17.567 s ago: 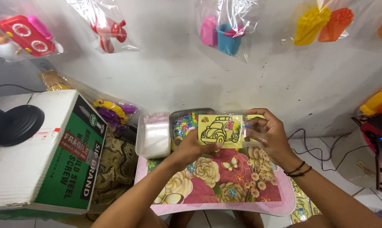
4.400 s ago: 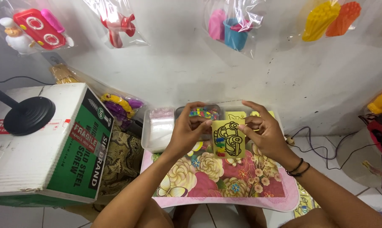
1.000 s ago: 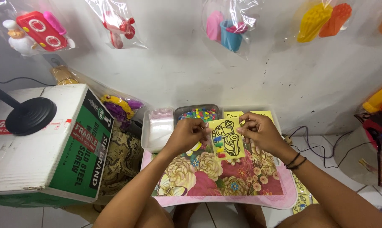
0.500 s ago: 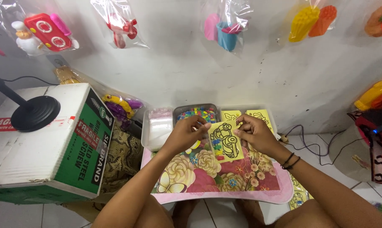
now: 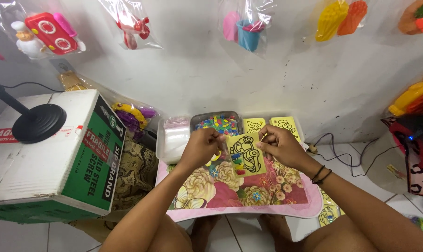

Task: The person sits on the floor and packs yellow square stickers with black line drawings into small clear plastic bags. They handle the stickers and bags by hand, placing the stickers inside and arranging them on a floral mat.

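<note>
My left hand and my right hand together hold a small yellow card with a black car outline, turned on its side above a floral lap table. The left hand pinches the card's left top edge, the right hand grips its right edge. A strip of small coloured pieces lies on the card's left part. Just behind the hands sits a clear tray of mixed coloured pieces, with more yellow cards in the white tray beside it.
A stack of clear plastic bags lies in the tray's left part. A large cardboard box with a black round stand on it stands at left. Bagged toys hang on the wall. A cable runs at right.
The card has stayed between both hands and tilted slightly. My head has moved a little, shifting the view. Much earlier the card was held upright, car outline level.
</note>
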